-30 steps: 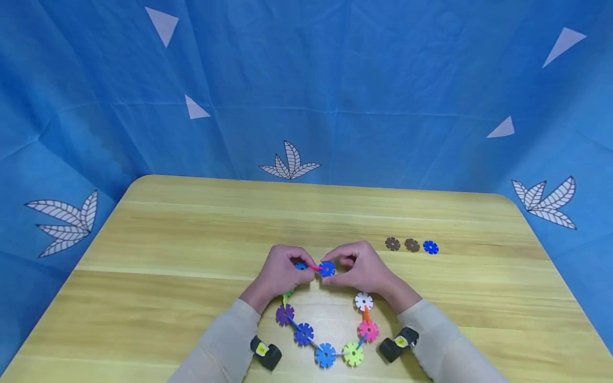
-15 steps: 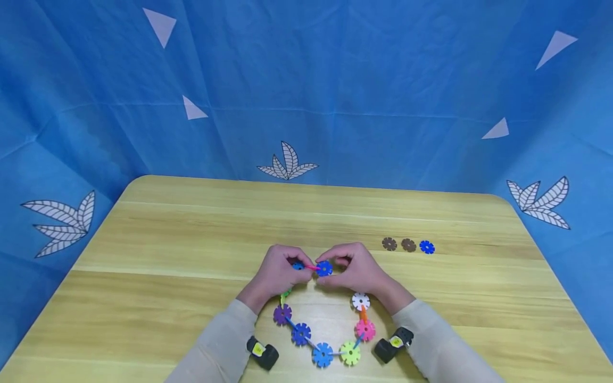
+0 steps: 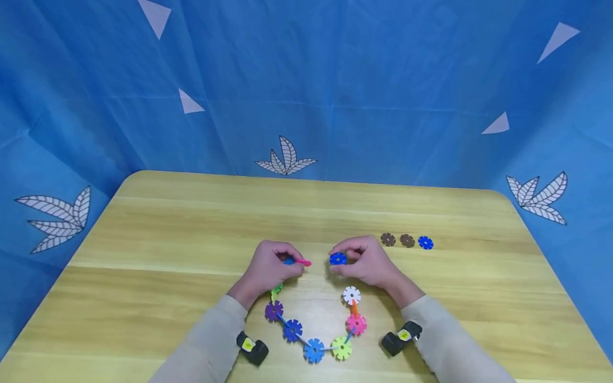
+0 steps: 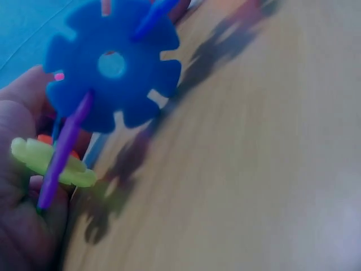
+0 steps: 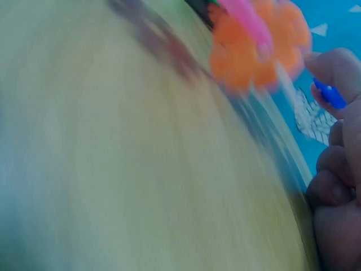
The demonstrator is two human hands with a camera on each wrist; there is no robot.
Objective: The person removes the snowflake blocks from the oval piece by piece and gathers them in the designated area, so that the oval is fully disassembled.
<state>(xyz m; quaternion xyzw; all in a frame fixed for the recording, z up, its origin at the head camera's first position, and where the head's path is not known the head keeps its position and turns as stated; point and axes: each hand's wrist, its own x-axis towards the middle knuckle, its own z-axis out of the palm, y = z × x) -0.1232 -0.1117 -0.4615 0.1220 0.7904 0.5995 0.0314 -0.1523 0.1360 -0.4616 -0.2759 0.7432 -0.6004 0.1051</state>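
In the head view my left hand [image 3: 270,267] pinches the end of a chain of notched plastic discs, at a pink disc [image 3: 304,263] seen edge-on. Part of a blue disc [image 3: 289,261] shows between its fingers. To the right, my right hand [image 3: 367,261] holds a loose dark blue disc [image 3: 338,258] by thumb and forefinger, apart from the pink one. From the left hand the chain curves through a purple disc [image 3: 274,311] and a yellow-green disc [image 3: 341,348] to a white disc [image 3: 351,295]. Close to the right wrist camera is a blurred orange disc [image 5: 248,62].
Two brown discs, one at the left [image 3: 388,239] and one beside it [image 3: 407,241], lie in a row with a blue disc [image 3: 425,242] beyond the right hand. All rest on a wooden table [image 3: 191,223] before a blue cloth backdrop [image 3: 306,69].
The right hand has moved right with the dark blue disc, and a gap has opened between it and the pink disc. The left hand and chain have shifted slightly left in view.
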